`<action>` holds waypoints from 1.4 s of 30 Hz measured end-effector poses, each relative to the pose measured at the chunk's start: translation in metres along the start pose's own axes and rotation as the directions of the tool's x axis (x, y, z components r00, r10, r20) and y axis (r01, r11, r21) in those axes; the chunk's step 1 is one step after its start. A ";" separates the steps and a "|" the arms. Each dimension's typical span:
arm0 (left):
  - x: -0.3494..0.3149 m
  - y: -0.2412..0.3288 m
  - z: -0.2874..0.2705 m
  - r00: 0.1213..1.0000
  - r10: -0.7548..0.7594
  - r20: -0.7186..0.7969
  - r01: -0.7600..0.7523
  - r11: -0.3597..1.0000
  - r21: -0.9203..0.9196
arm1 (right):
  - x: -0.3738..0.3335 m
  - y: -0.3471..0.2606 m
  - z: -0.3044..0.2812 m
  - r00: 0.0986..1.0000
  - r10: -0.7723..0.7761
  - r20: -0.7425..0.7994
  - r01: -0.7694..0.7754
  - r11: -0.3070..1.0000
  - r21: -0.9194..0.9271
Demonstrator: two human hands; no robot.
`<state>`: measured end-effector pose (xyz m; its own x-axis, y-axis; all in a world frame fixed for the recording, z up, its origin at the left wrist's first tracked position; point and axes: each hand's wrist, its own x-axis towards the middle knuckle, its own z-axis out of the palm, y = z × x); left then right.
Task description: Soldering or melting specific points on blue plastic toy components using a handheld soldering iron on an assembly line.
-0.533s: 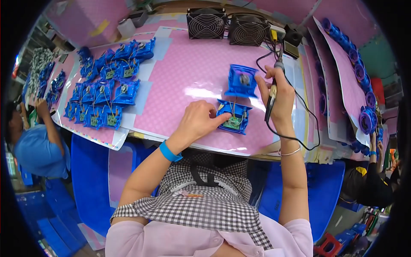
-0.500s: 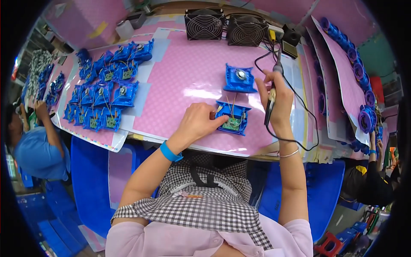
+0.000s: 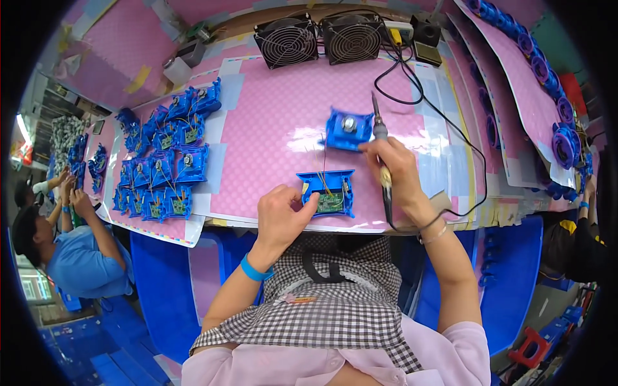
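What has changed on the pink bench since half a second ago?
Very little. The right hand has kept the soldering iron, its tip pointing away over the mat, beside the far blue housing. The left hand still steadies the near blue housing with the green board. Both fans are unmoved.

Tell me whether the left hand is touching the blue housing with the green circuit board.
Touching. The head view shows the left hand with fingertips pressed against the left end of the blue housing.
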<state>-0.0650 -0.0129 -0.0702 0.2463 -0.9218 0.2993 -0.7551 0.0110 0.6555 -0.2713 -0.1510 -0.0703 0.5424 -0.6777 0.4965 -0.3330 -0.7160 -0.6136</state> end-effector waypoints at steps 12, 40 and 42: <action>0.067 0.012 -0.052 0.944 -0.191 0.269 0.330 0.605 -0.725 | -0.050 -0.049 -0.039 0.869 0.424 -0.256 -0.251 0.823 0.510; 0.069 0.022 0.007 0.981 0.169 0.095 -0.166 0.985 -0.046 | -0.051 -0.050 -0.005 0.853 0.515 -0.085 -0.388 0.735 0.556; 0.070 0.022 0.009 0.981 0.176 0.083 -0.172 0.984 -0.054 | -0.050 -0.049 -0.004 0.870 0.484 -0.096 -0.363 0.760 0.539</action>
<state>-0.0700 -0.0802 -0.0411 0.0586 -0.9344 0.3513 -0.7524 0.1900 0.6308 -0.2852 -0.0823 -0.0628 0.2370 -0.9520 0.1940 -0.0344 -0.2077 -0.9776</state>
